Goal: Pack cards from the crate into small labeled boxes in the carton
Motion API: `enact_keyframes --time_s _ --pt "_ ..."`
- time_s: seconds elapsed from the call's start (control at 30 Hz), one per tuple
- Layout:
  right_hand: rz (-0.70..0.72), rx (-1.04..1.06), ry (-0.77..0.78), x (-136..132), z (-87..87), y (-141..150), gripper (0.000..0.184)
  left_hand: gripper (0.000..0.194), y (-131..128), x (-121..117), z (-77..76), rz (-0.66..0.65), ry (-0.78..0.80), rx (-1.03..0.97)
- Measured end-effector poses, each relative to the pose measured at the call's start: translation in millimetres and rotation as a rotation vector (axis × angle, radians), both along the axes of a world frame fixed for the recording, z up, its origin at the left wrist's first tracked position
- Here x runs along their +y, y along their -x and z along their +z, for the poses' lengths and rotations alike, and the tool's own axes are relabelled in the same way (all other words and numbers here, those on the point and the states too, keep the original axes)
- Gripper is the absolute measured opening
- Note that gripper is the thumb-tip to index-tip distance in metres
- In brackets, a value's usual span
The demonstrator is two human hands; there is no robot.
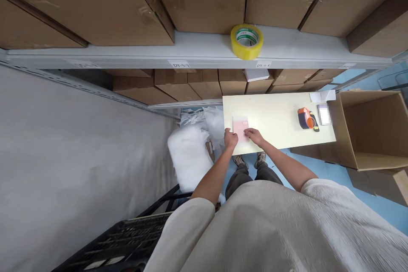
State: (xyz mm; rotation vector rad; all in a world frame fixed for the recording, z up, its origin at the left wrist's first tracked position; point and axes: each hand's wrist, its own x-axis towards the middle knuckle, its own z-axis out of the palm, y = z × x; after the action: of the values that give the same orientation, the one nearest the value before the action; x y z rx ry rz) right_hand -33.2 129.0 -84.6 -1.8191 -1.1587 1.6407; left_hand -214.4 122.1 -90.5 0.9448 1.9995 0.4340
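Observation:
A flat pink packet (240, 126) with a small label and a pale translucent sleeve around it lies on the narrow cream table (270, 112). My left hand (230, 139) grips its lower left edge, with the fingers curled and the thumb on it. From the other side, my right hand (254, 135) pinches the right edge between thumb and fingers. The fingertips are partly hidden, and the packet looks nearly flat on the tabletop.
An orange and dark tape dispenser (306, 118) and a blurred white-faced item (324, 114) sit at the table's right. Beyond is a big open carton (376, 127). Yellow tape (247, 41) rests on the shelf (204, 46). White wrapping bundles (188, 153) lie left, near a black crate (127, 238).

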Motion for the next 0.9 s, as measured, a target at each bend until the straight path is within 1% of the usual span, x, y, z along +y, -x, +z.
enact_keyframes --time_s 0.07,0.17,0.23,0.33,0.43,0.57,0.73,0.83,0.9 --pt "-0.005 -0.034 -0.020 0.1 -0.9 -2.4 0.020 0.046 0.5 -3.3 0.9 0.014 -0.002 -0.021" --pt "-0.030 -0.147 -0.058 0.3 -2.7 -6.0 0.019 0.041 2.2 -9.9 1.9 0.012 -0.042 -0.065" --pt "-0.040 -0.196 -0.053 0.4 -3.8 -7.3 0.020 0.039 3.1 -13.5 2.0 0.010 -0.066 -0.105" --pt "-0.047 -0.197 -0.034 1.1 -4.2 -8.7 0.023 0.039 1.7 -14.6 1.2 0.020 -0.091 -0.182" --pt "-0.070 -0.198 -0.029 3.9 -2.6 -14.7 0.026 0.037 -6.1 -9.7 -1.0 0.025 -0.107 -0.275" --pt "-0.113 -0.197 -0.040 12.1 1.2 -37.7 0.029 0.037 -30.0 1.5 -5.6 -0.012 -0.128 -0.367" --pt "-0.142 -0.192 -0.062 24.5 5.2 -82.3 0.029 0.042 -71.4 15.2 -10.3 -0.054 -0.125 -0.484" --pt "-0.127 -0.151 -0.060 29.6 6.6 -108.4 0.030 0.040 -90.9 21.3 -10.5 -0.105 -0.106 -0.478" --pt "-0.085 -0.127 -0.058 32.1 8.3 -125.0 0.030 0.038 -98.6 24.3 -9.2 -0.139 -0.102 -0.423"
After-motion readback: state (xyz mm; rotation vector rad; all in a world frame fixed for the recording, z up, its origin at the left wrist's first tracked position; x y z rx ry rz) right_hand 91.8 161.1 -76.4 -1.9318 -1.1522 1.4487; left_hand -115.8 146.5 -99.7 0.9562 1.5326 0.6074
